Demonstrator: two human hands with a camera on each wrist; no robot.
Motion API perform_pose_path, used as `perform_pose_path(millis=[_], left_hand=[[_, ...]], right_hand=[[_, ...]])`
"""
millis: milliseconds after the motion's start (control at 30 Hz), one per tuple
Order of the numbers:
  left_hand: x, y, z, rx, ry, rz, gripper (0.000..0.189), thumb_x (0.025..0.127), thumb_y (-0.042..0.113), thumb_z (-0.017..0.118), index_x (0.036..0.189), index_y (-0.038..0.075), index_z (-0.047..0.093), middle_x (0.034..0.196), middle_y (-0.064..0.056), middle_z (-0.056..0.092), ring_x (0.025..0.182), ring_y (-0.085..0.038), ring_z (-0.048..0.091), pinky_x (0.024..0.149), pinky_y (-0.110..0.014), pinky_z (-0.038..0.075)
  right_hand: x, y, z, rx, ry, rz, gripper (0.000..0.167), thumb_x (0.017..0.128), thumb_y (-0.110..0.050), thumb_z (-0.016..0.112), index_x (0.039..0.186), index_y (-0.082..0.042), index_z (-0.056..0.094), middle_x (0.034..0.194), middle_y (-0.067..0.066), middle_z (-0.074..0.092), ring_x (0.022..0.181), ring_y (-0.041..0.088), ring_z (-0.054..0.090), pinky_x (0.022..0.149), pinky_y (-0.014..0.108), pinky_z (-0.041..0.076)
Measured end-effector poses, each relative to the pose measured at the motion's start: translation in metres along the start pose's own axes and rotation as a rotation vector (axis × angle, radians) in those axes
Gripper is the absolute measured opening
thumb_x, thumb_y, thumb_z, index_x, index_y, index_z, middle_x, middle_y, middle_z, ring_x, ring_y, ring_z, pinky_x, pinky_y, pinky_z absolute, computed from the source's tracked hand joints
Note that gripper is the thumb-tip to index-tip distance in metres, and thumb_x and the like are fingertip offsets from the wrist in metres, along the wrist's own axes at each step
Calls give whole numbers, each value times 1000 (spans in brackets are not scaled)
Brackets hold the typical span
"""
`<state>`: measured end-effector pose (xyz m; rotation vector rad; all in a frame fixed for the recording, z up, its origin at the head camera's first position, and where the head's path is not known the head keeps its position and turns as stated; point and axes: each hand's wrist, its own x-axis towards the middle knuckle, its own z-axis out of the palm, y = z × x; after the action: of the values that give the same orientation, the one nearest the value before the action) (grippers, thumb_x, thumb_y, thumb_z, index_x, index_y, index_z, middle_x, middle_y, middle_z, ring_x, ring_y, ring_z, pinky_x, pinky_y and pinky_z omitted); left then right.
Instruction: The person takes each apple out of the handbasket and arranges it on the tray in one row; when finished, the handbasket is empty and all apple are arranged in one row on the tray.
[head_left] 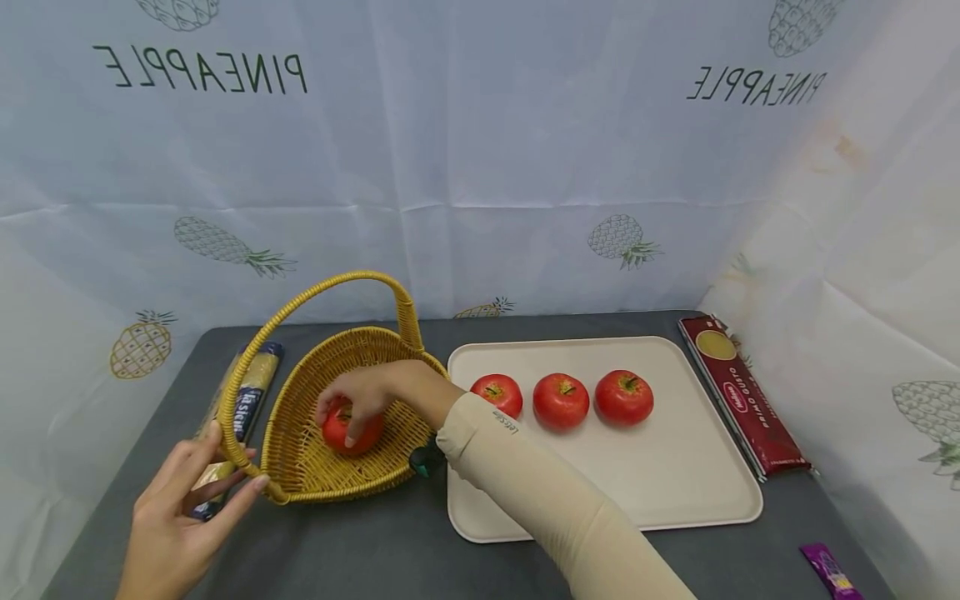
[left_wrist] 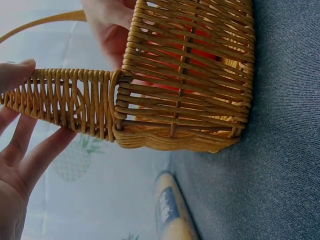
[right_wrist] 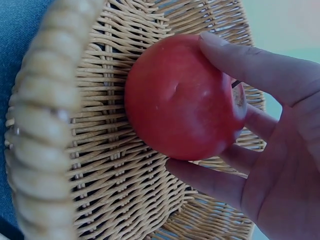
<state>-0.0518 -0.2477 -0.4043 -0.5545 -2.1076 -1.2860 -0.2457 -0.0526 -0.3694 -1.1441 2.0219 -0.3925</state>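
A yellow wicker basket (head_left: 306,471) with a tall arched handle (head_left: 264,329) stands on the left of the table. My left hand (head_left: 176,508) pinches the lower near end of that handle, thumb on one side and fingers on the other, as the left wrist view also shows. Inside the basket, my right hand (head_left: 367,390) grips a red apple (right_wrist: 177,100). Thumb and fingers lie around its stem side, and the apple is low in the basket, close to the woven wall. Three more red apples (head_left: 560,402) sit in a row on a beige tray (head_left: 675,483).
Left of the basket lies a pasta packet (head_left: 255,383), partly behind the handle and left hand. A dark red packet (head_left: 742,392) lies along the tray's right side. A small purple wrapper (head_left: 831,571) is near the front right. A dark green object (head_left: 423,460) touches the basket's right side.
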Motion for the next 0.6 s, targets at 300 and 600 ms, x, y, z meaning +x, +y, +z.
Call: perform_pose_path(millis=[300,600], left_hand=[[-2,-1,0,-9,10,5,84,89,34,74,151,-9,39,116,5,58,114,1,62,86,-7,59],[-3,-2,1,-6,8,-3,83,88,32,74,151,-9,39,116,6,58,112,1,64,86,-7,60]], right_hand=[[2,4,3,60,-19,14,54,87,-19,84,134,-25,59,137,-5,54,122,7,50,85,15,54],[1,8,4,87,-23,0,59,85,-16,85,137,-23,57,139,-4,53,123,9,49,86,16,55]])
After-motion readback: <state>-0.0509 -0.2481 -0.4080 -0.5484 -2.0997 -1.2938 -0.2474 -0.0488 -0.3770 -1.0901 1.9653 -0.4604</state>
